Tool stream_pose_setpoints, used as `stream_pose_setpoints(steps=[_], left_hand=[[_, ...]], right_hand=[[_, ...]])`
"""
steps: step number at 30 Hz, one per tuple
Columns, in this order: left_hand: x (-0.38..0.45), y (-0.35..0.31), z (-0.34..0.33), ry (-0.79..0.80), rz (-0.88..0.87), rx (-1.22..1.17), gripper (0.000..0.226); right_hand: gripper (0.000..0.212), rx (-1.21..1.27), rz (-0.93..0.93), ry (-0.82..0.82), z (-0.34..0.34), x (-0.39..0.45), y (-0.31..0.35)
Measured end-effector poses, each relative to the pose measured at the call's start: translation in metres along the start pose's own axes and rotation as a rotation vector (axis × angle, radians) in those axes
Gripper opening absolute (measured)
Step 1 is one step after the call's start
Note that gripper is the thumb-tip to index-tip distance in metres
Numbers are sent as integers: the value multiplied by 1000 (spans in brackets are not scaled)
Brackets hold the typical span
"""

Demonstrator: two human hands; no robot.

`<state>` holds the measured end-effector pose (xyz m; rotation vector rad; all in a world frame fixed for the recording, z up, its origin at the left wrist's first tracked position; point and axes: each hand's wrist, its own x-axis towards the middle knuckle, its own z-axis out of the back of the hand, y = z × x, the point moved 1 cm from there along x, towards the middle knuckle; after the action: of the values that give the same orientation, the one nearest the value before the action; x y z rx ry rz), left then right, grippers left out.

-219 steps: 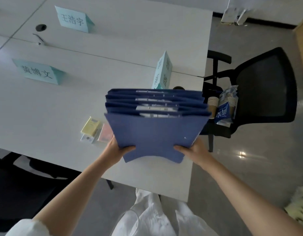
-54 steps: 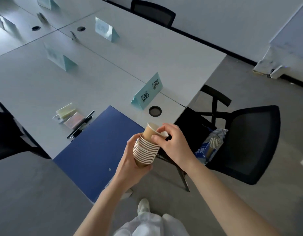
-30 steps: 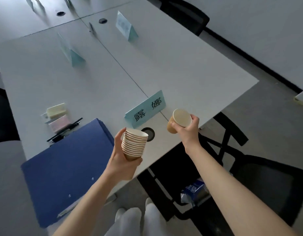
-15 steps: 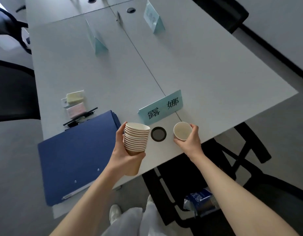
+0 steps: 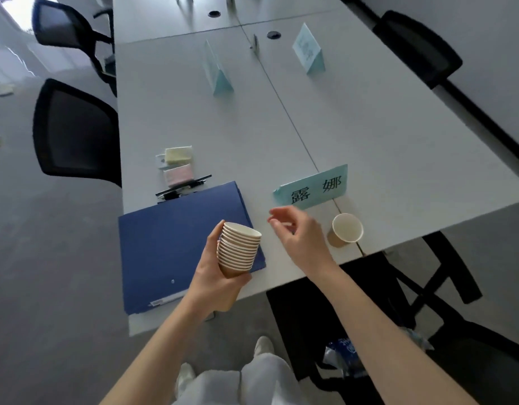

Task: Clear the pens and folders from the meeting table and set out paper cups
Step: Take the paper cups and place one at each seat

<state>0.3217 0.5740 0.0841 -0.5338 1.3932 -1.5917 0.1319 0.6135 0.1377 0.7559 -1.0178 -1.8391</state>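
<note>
Paper cups, brown outside and white inside, sit nested in a stack [image 5: 238, 249] that your left hand [image 5: 220, 280] grips around its lower end, just below the middle of the frame and over the near edge of the pale grey desk [image 5: 369, 135]. One single brown paper cup [image 5: 345, 234] stands upright on the desk to the right of centre, below the light teal folded name card [image 5: 312, 187] with black characters. Your right hand [image 5: 300, 239] hovers between the stack and that cup, holding nothing, its fingers loosely curled. Left of the stack, the dark blue folders [image 5: 176, 247] lie flat in a pile on the desk corner. Just above them lie black pens [image 5: 183, 188], touching the folders' upper edge, with small yellow and pink sticky-note pads [image 5: 178, 165] beyond. Two more teal name cards [image 5: 308, 49] stand in the upper middle of the frame.
</note>
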Motion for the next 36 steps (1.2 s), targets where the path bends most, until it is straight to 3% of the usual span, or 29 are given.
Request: stream_pose_setpoints(steps=[4,14,21,27,30,34,36], left_hand=[[-17,19,41,-20,-36,76,110],[-81,81,222,-160,-22,77,102],[-131,124,349,-244,69,201,94],[-136,147,412,-267,79,229,97],[-110,146,424,-233,26,329,98],[-67,141,441,-156,-4,360,100],[-34,139,459,-149,-15,374,100]], right_hand=[[24,-132,136,306,-59,-7,45],[23,-297,182,566,-227,-39,150],[11,-179,107,582,-351,-51,200],[20,-142,67,548,-424,-39,217],[49,-71,-98,492,-438,-19,221],[86,62,-533,493,-455,21,220],[83,85,-633,505,-466,53,220]])
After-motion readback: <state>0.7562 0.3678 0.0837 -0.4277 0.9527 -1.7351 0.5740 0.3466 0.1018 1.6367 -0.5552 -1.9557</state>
